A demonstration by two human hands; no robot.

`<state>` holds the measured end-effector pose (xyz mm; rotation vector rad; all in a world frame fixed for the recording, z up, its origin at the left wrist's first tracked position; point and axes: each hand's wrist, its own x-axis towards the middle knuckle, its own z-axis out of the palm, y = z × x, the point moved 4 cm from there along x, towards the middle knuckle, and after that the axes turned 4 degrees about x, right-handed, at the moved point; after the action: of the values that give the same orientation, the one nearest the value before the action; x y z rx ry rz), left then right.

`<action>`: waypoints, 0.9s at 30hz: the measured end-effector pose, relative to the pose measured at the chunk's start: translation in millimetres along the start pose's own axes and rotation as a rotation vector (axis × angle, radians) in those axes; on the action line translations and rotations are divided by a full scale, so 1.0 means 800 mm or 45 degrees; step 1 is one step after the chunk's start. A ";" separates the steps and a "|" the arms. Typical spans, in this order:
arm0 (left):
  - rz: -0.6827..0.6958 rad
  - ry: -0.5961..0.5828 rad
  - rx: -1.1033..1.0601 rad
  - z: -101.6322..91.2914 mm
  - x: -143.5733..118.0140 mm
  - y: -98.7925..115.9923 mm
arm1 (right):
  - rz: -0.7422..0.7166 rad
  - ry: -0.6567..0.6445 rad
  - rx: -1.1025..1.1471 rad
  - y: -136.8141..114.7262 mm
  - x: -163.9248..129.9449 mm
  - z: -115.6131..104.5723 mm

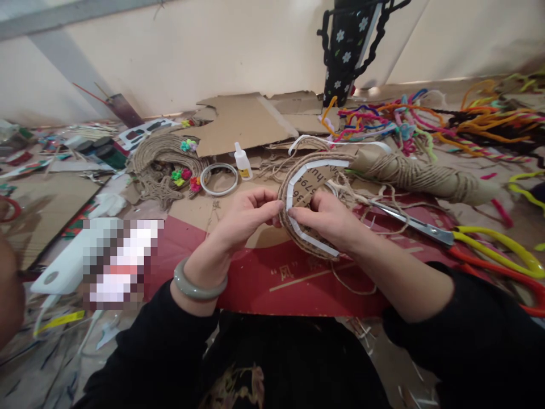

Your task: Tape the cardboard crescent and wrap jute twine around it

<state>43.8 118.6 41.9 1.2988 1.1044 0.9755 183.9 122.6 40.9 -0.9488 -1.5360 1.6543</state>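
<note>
A twine-edged cardboard crescent (303,196) is held over the middle of the red cardboard sheet (247,289), with its lettered face turned up toward the camera. Whether its lower edge touches the sheet cannot be told. The piece is tilted, presumably so that the white strip (291,192), laid along the inside of the twine rim, is kept in sight and within reach of both thumbs.

The left hand (249,216) is closed in a pinch on the outer twine rim, between thumb and bent index finger; the rim appears to be steadied from outside by this grip. The right hand (330,221) is half closed on the same piece: the thumb tip is placed on the white strip, and the index finger is curled over the lettered face. Its remaining fingers are hidden. The strip seems to be kept against the rim by this thumb.

The scissors (440,236) are laid at the right end of the sheet, handles toward the right arm, probably for easy pickup. The glue bottle (243,165) is stood upright beyond the sheet, presumably against leakage. A white ring (218,193) is laid flat beyond the sheet's left part, just beside the bottle.
</note>
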 end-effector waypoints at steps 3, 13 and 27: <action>0.010 -0.019 -0.004 0.002 -0.001 0.000 | -0.020 0.001 -0.034 0.000 0.000 0.000; 0.001 -0.073 -0.004 0.005 0.000 -0.004 | -0.050 0.032 0.023 0.004 -0.001 -0.005; 0.034 0.045 -0.019 -0.004 0.002 -0.001 | -0.136 -0.076 -0.074 0.000 -0.001 -0.001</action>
<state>41.0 120.7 41.1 1.2913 1.1076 1.0283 185.0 122.3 41.0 -0.8392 -1.6534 1.5830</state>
